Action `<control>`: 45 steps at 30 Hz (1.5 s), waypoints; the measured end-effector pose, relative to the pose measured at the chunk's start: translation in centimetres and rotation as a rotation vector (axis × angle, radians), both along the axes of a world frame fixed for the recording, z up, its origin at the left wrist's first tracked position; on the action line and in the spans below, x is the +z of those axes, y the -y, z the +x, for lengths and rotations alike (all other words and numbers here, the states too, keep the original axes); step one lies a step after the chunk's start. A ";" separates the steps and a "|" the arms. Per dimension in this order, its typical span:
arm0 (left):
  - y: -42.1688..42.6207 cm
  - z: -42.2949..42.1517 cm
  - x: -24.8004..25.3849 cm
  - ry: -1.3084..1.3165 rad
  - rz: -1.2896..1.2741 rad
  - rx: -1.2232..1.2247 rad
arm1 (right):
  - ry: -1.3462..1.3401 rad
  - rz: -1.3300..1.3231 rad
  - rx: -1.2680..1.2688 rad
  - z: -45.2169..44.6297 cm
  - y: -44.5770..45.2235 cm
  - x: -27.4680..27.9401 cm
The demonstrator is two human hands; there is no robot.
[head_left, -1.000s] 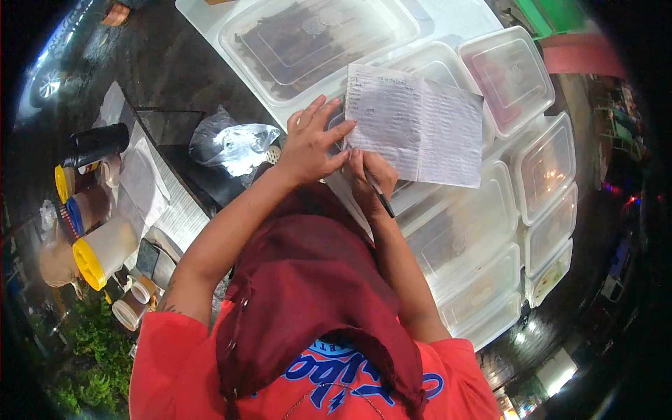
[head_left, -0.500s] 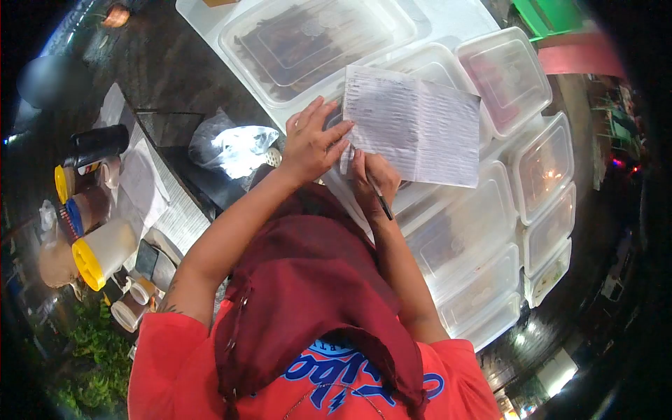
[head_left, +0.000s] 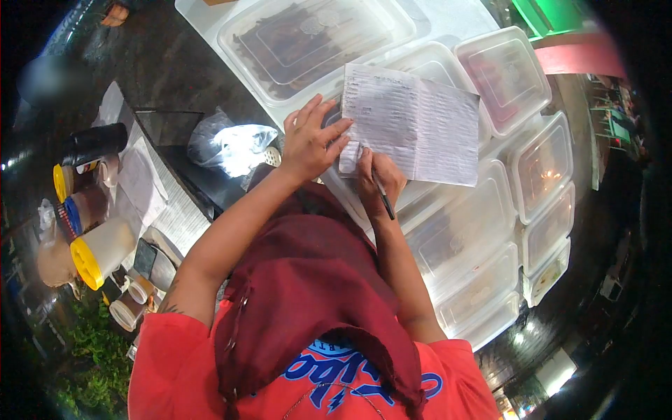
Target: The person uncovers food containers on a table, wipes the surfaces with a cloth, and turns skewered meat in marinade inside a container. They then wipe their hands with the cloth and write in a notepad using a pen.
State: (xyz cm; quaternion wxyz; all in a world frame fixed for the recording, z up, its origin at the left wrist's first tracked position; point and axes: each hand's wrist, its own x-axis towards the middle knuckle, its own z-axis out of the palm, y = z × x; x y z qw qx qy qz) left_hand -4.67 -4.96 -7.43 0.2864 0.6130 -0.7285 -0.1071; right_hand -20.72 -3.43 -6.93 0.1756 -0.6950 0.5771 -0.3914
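An open notebook (head_left: 448,133) covered in handwritten lines lies across the lids of several clear plastic containers. My right hand (head_left: 380,180) is closed around a dark pen (head_left: 383,196), its tip down at the lower left part of the page. At the notebook's left edge rests my left hand (head_left: 311,143), fingers spread and fingertips touching the page's side. Nothing is held in the left hand. Under the notebook, a large lidded container (head_left: 315,42) with dark sticks or strips inside stands at the upper left.
More lidded containers (head_left: 462,231) run down the right side of the white table (head_left: 199,21). To my left, a side surface carries yellow-lidded jars (head_left: 87,262), a phone (head_left: 145,259) and papers (head_left: 140,175). A clear plastic bag (head_left: 238,147) lies near my left forearm.
My right hand with the pen has shifted slightly right along the page. The left hand and the notebook stay nearly where they were.
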 end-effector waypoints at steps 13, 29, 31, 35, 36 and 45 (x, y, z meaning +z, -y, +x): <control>0.0 0.0 -0.1 -0.002 0.014 0.007 | 0.017 0.008 -0.074 -1.0 0.1 0.2; 0.0 -0.1 0.0 0.003 0.050 0.010 | -0.043 0.015 -0.161 -3.2 0.4 0.5; 0.0 -0.1 -0.1 0.005 0.054 0.013 | -0.051 0.031 -0.182 -3.4 0.4 0.8; -0.1 -0.1 -0.1 -0.003 0.049 0.014 | -0.071 0.042 -0.203 -4.0 0.4 0.9; -0.1 -0.1 -0.1 -0.005 0.048 0.014 | -0.069 0.041 -0.202 -4.1 0.5 0.8; 0.0 0.0 0.0 -0.002 0.055 0.009 | -0.045 0.039 -0.257 -4.6 0.6 0.7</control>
